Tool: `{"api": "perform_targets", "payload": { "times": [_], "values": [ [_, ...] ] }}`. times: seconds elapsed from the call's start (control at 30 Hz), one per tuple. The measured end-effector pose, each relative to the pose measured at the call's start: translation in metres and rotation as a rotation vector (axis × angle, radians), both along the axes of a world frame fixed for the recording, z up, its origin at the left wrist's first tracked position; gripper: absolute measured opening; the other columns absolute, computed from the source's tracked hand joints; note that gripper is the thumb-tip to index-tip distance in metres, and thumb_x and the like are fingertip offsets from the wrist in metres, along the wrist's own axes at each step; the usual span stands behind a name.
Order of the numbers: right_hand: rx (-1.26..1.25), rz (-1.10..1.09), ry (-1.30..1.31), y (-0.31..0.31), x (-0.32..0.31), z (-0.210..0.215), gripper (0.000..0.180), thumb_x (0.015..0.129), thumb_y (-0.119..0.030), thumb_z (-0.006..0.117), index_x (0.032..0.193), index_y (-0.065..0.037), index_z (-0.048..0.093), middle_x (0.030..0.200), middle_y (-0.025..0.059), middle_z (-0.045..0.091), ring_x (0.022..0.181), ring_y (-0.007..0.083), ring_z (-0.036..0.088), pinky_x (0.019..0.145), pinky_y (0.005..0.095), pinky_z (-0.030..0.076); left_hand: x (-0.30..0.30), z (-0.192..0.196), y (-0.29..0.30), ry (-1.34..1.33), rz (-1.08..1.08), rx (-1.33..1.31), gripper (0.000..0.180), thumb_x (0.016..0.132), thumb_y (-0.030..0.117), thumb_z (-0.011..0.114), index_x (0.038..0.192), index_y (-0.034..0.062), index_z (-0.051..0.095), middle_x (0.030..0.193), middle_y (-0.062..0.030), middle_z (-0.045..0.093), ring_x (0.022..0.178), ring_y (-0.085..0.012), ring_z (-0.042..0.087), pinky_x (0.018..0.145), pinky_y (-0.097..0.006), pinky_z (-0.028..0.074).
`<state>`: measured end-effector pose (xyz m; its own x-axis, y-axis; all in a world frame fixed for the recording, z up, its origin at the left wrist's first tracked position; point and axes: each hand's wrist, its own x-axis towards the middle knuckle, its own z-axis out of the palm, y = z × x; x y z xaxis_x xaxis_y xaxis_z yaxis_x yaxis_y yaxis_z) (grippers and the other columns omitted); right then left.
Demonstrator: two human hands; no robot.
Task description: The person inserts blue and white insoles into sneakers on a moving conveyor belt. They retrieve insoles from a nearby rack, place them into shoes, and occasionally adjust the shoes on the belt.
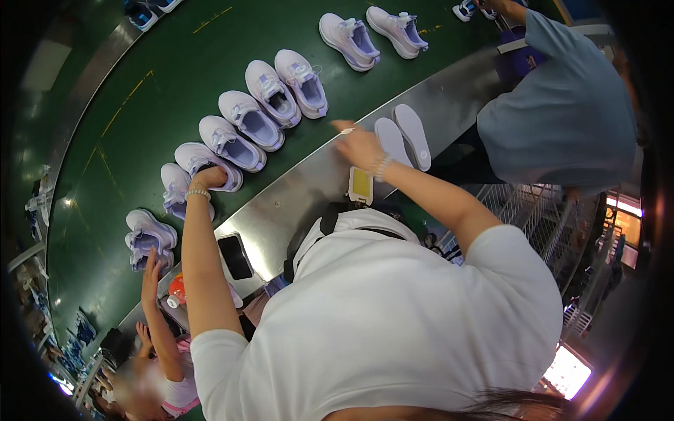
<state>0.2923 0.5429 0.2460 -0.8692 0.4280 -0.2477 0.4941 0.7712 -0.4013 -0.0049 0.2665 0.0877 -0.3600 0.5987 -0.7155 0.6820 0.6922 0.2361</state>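
Note:
Several white and lavender sneakers lie in a diagonal row on the green conveyor belt (175,77). My left hand (209,176) is closed on the collar of one sneaker (203,158) near the belt's near edge; a beaded bracelet sits on that wrist. My right hand (358,145) hovers over the steel ledge (295,196), slightly blurred, fingers apart and holding nothing. Two white insoles (402,137) lie on the ledge just right of that hand. A small yellow and white card (361,184) lies below my right wrist.
A black phone (235,257) lies on the ledge by my left elbow. A person in a grey-blue shirt (562,119) works at the right. At the lower left another person's hand (150,272) touches a sneaker pair (147,235). Wire racks (526,210) stand at right.

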Motion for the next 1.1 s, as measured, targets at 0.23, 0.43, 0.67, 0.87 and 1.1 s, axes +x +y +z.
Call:
{"api": "perform_targets", "payload": {
  "times": [0.23,0.43,0.67,0.87,1.1],
  "values": [
    [0.225,-0.242,-0.450,0.067,0.144,-0.051,0.082,0.071,-0.040,0.065,0.135,-0.013,0.022,0.115,0.0170,0.049,0.100,0.0330,0.051,0.081,0.0422,0.045,0.036,0.041,0.020,0.399,0.205,-0.136,0.028,0.076,0.021,0.053,0.094,0.0028,0.064,0.095,-0.0195,0.061,0.094,-0.0337,0.058,0.081,-0.036,0.047],
    [0.215,-0.053,-0.424,0.068,0.151,-0.072,0.086,0.070,-0.044,0.065,0.137,-0.016,0.018,0.108,0.0157,0.054,0.097,0.0322,0.053,0.076,0.0429,0.046,0.131,0.067,0.051,0.454,0.234,0.835,0.024,0.077,0.019,0.056,0.089,-0.0006,0.051,0.078,-0.0215,0.060,0.074,-0.0392,0.058,0.065,-0.046,0.047],
    [0.209,-0.097,-0.126,0.066,0.156,-0.059,0.065,0.076,-0.035,0.061,0.131,-0.015,0.032,0.104,0.0191,0.056,0.084,0.0361,0.058,0.071,0.0418,0.047,0.165,0.056,0.061,0.316,0.643,0.789,0.024,0.077,0.018,0.058,0.094,0.0023,0.051,0.079,-0.0211,0.060,0.075,-0.0382,0.058,0.066,-0.044,0.046],
    [0.076,0.197,0.209,0.034,0.070,0.015,0.031,0.078,-0.021,0.059,0.107,-0.012,0.057,0.101,0.0136,0.055,0.082,0.0337,0.057,0.069,0.0392,0.048,0.173,0.042,0.049,0.355,1.079,1.166,0.051,0.074,0.007,0.064,0.118,0.0015,0.041,0.110,-0.0191,0.052,0.091,-0.0350,0.056,0.076,-0.036,0.046],
    [0.317,0.827,0.027,-0.072,-0.074,0.039,0.017,0.071,-0.019,0.059,0.081,-0.008,0.065,0.087,0.0151,0.058,0.066,0.0269,0.061,0.057,0.0359,0.050,0.115,0.046,0.051,0.429,0.941,0.877,0.033,0.081,0.024,0.056,0.101,-0.0032,0.053,0.082,-0.0252,0.058,0.077,-0.0397,0.057,0.067,-0.044,0.045]
  ]
}}
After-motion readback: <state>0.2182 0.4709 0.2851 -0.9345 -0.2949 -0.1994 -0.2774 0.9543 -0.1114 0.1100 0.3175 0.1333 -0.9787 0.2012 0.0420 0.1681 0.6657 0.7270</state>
